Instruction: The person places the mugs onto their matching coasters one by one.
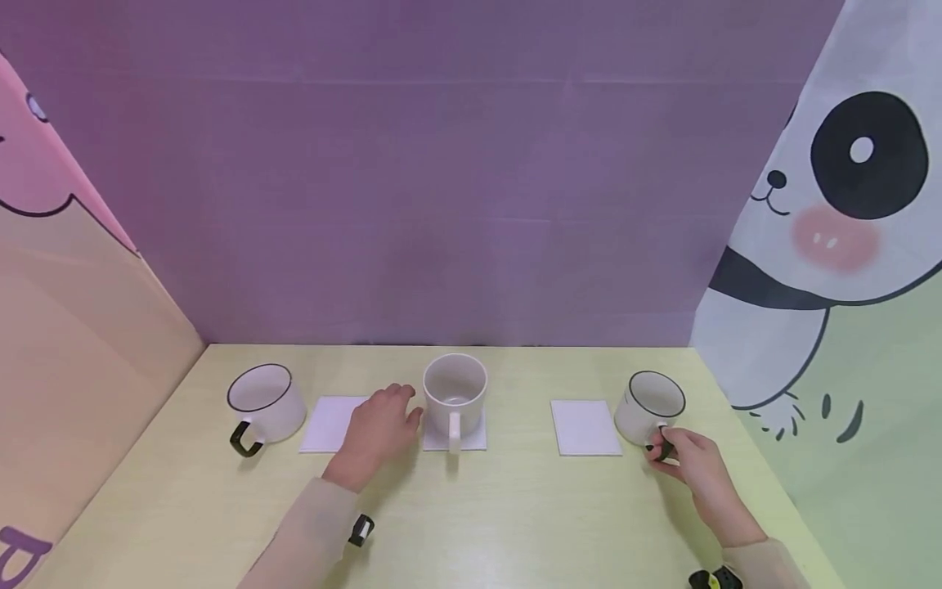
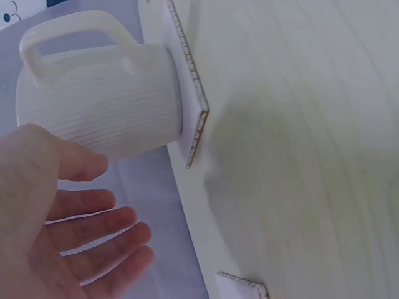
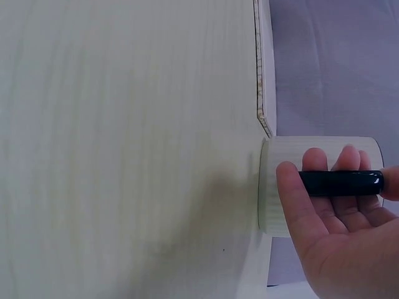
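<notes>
In the middle of the table an all-white mug stands on a square white coaster, its handle facing me. My left hand hovers just left of it, over another coaster. Its fingers are spread and bent loosely, holding nothing; the left wrist view shows the thumb overlapping the ribbed side of the white mug. On the right, my right hand grips the black handle of a black-rimmed white mug. That mug is upright, beside a third coaster.
A wider white mug with a black rim and black handle stands at the far left. Behind the table hangs a purple cloth. Printed cloths flank both sides, one with a panda on the right.
</notes>
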The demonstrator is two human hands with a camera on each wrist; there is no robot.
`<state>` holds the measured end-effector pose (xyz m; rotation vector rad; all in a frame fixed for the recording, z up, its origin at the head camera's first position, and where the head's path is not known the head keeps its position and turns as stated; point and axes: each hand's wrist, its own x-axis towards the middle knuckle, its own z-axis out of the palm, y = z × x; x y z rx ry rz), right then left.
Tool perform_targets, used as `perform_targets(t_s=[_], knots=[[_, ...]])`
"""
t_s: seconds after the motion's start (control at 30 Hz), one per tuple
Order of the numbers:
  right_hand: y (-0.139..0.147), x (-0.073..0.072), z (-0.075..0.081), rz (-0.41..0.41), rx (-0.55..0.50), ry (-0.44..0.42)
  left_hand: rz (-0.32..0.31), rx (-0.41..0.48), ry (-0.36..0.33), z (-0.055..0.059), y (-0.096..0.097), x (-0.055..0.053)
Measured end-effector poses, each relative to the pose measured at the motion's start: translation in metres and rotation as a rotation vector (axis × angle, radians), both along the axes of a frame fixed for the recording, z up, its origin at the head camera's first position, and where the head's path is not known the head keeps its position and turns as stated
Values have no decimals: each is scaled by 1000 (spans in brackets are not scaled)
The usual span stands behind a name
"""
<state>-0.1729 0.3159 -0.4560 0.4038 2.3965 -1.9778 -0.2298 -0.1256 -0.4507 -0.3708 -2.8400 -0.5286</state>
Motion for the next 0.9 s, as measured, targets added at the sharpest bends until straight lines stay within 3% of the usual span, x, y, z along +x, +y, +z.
perform_targets(t_s=[0.23,0.47,0.63,0.9], knots=[[0,-1,0,3,10,-2,30,54,187,4,-2,2],[0,-2,-1,-8,-1,-7,92,137,332,15,0,2],[-1,-2,-1,-8,6,-9,56,175,400,24,5,3],[-1,-2,0,-9,5,3,-9,161,499,37,15,5]])
